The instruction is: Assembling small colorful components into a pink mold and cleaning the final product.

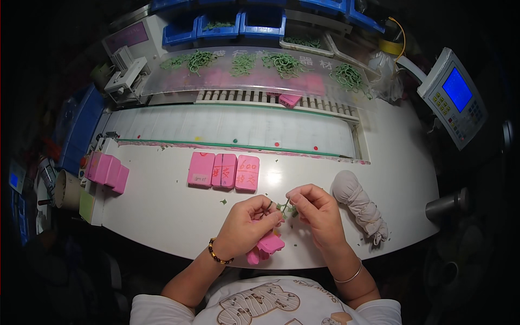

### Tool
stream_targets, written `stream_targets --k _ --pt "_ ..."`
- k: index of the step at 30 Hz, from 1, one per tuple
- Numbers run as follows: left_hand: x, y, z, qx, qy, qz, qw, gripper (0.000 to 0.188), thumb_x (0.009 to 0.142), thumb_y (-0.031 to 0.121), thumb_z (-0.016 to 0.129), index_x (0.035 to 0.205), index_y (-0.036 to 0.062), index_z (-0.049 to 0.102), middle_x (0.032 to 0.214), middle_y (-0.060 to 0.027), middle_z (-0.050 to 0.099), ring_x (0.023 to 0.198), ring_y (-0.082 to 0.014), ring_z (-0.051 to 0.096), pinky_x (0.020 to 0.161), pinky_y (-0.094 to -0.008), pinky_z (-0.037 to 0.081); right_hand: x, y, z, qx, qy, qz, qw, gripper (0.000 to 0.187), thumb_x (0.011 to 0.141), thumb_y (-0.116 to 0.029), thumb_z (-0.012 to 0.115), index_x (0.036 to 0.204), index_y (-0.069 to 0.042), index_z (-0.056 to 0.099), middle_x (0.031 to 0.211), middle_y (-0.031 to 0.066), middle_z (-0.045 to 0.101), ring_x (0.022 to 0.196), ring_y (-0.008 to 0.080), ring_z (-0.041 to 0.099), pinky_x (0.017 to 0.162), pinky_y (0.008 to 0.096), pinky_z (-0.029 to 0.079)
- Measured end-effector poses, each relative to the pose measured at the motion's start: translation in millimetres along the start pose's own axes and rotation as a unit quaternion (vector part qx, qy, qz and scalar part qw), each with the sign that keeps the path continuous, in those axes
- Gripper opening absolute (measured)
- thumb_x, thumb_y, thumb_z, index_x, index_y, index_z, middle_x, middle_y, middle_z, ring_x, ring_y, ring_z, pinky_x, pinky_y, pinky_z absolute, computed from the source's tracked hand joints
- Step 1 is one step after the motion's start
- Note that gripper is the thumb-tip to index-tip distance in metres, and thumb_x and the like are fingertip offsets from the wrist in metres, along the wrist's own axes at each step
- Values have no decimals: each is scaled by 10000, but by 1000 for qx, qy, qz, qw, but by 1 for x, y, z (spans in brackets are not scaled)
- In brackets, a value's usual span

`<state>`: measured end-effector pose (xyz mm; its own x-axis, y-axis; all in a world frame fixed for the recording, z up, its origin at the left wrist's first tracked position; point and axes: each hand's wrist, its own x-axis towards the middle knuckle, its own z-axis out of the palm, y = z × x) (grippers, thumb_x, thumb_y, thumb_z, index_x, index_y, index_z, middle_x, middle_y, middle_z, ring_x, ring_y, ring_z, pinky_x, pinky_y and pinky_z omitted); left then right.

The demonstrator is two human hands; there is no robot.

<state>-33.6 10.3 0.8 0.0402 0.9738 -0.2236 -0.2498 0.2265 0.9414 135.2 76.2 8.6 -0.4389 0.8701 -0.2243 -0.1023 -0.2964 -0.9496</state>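
My left hand [246, 226] and my right hand [318, 214] meet near the table's front edge, thumb and forefinger pinched in each. Between their fingertips is a small, thin green branched piece [285, 206], partly covered by the fingers. Below my left palm is a folded pink rubbery mould [266, 245]; the hand hides part of it, so whether the other fingers grip it is unclear. Just ahead of my hands, three pink blocks [224, 171] lie side by side, red marks on two of them. Small green crumbs are scattered around.
A wrapped whitish cloth bundle [360, 205] lies right of my right hand. Farther back run a white conveyor belt [233, 123] and a clear shelf [222, 57] with several green tangled clusters. Pink blocks [107, 170] sit at left; a control panel [455, 97] stands at right.
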Motion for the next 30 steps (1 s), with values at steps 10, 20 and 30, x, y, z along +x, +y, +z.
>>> stream_targets --k 10,20,30 --pt "1 4 6 41 5 27 999 135 921 33 590 1027 -40 549 914 -57 631 785 -63 612 701 -211 519 -5 1 4 2 -12 -50 999 112 946 -138 614 948 -28 640 790 -49 572 701 16 487 602 171 387" --pt "4 4 8 278 127 266 914 79 853 16 634 896 -20 579 819 -62 636 686 -84 606 617 -227 495 -3 -2 4 -311 14 -311 898 98 843 -1 659 939 -19 664 909 58 582 710 103 548 590 231 455" --pt "5 11 4 420 113 341 834 94 787 13 646 848 12 575 805 -87 629 558 -192 622 511 -278 485 2 -15 1 -533 8 -471 703 158 703 -53 710 845 -82 647 814 35 584 654 203 567 515 300 441"
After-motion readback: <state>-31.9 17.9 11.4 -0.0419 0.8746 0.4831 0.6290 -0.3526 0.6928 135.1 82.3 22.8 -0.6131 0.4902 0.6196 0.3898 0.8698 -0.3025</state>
